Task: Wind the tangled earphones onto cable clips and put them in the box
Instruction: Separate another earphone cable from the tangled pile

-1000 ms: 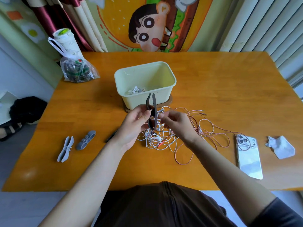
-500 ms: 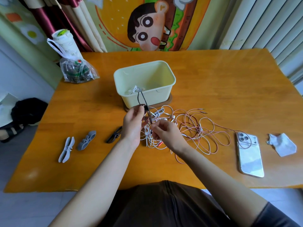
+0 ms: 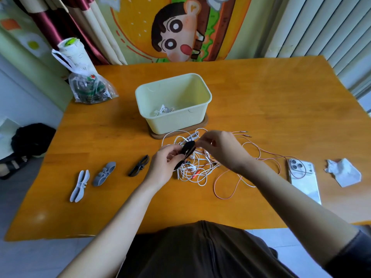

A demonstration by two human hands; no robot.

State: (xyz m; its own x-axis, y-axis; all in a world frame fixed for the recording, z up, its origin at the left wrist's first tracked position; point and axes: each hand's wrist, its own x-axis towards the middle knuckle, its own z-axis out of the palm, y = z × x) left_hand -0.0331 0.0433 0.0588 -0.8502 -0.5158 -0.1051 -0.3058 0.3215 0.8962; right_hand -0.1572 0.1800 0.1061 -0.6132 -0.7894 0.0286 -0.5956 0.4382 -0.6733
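A black cable clip (image 3: 187, 150) is held above the tangle, gripped at its lower end by my left hand (image 3: 165, 164). My right hand (image 3: 219, 149) pinches the clip's upper end. Under both hands lies the tangle of white earphones (image 3: 192, 169), mixed with pink earphone cable (image 3: 230, 189) that trails right. A pale yellow box (image 3: 174, 119) stands on a brown lid just behind, with a wound white earphone bundle (image 3: 163, 110) inside. On the table to the left lie another black clip (image 3: 139, 165), a dark grey clip (image 3: 104, 173) and a light grey clip (image 3: 80, 186).
A white phone (image 3: 303, 180) lies at the right with pink cable looped over it, and a crumpled tissue (image 3: 343, 171) beyond it. A plastic bag with a paper cup (image 3: 88, 87) stands at the table's far left corner. The orange table (image 3: 281, 107) ends near my body.
The black clip was upright and spread open; now it is lower, tilted and folded between both hands. My right hand moved up to its top end.
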